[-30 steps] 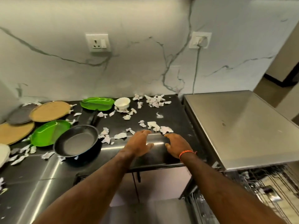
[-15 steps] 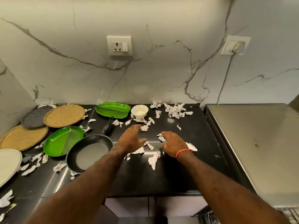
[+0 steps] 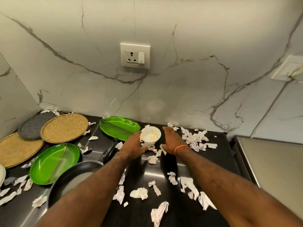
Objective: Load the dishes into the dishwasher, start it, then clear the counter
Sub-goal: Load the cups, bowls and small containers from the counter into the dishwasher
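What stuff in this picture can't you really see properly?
Head view only:
- White plate: cut off by the left edge.
- Frying pan: the left forearm hides its near side.
- Second wall socket: cut by the right edge, blurred.
- Left hand and white bowl: touching or not, cannot tell.
- Paper scraps near the bottom: blurred.
- Dishwasher: out of view.

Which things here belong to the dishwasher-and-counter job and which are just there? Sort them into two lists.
Part of the job:
white bowl, between the left hand and right hand
black frying pan
two green plates
round woven plates
dark grey plate
torn paper scraps on the counter

Just there:
wall socket
marble wall
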Demonstrator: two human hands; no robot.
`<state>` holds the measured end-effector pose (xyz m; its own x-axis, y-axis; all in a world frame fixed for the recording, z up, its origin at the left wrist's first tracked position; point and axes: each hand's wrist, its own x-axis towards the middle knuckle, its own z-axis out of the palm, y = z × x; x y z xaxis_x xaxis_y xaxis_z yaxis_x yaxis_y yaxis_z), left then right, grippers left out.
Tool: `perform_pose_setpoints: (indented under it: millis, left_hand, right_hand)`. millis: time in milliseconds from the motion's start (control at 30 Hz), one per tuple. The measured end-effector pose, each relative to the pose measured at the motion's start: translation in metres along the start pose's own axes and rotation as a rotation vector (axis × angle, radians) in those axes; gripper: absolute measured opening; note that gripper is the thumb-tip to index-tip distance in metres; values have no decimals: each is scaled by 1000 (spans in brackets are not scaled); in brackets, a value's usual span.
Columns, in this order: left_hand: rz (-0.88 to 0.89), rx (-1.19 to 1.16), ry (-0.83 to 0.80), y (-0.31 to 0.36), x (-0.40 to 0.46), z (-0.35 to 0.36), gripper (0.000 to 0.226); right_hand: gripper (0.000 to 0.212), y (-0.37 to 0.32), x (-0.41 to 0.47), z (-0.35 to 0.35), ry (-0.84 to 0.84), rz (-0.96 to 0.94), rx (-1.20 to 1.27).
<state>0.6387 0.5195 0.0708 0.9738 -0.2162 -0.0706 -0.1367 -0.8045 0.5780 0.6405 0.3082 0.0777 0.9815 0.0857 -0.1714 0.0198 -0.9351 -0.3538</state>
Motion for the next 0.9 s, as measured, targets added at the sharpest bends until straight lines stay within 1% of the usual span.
perform_pose_setpoints:
  millis: [100, 267, 333, 400, 433, 467, 533, 600, 667, 733, 767, 833, 900]
  left_hand:
    - [23, -18, -10, 0, 23, 7, 76]
    - [3, -74, -9, 1, 43, 18, 87]
    - [-22, -117, 4, 2, 46, 19, 91]
    - [-35, -144, 8, 2, 46, 19, 93]
    - [-38, -156, 9, 1, 45, 19, 94]
    - [-31, -176, 16, 1, 44, 19, 96]
    - [-28, -239, 26, 0, 39, 15, 99]
    - [-34, -305, 21, -2, 33, 10, 98]
    - [-39, -376, 1, -2, 23, 5, 94]
    - [-35, -449, -21, -2, 9, -1, 89]
    - [-32, -488, -27, -1, 1, -4, 86]
    - [-28, -589, -44, 3, -18, -8, 82]
    - [-41, -685, -7, 9, -32, -10, 84]
  right_hand:
    - [97, 4, 30, -1, -38, 34, -4]
    - [97, 2, 57, 13, -122, 66, 93]
    - [84, 2, 59, 22, -94, 61, 154]
    - [62, 2, 58, 29, 3, 60, 236]
    - [56, 3, 56, 31, 33, 59, 272]
    - [57, 4, 54, 31, 43, 59, 302]
    - [73, 8, 44, 28, 24, 68, 359]
    - [86, 8, 29, 23, 11, 73, 415]
    - [90, 7, 13, 18, 17, 66, 488]
    - [88, 3, -7, 16, 42, 58, 554]
    - [84, 0, -18, 15, 51, 57, 589]
    - [67, -5, -40, 13, 64, 69, 649]
    - [51, -9, -56, 11, 77, 93, 697]
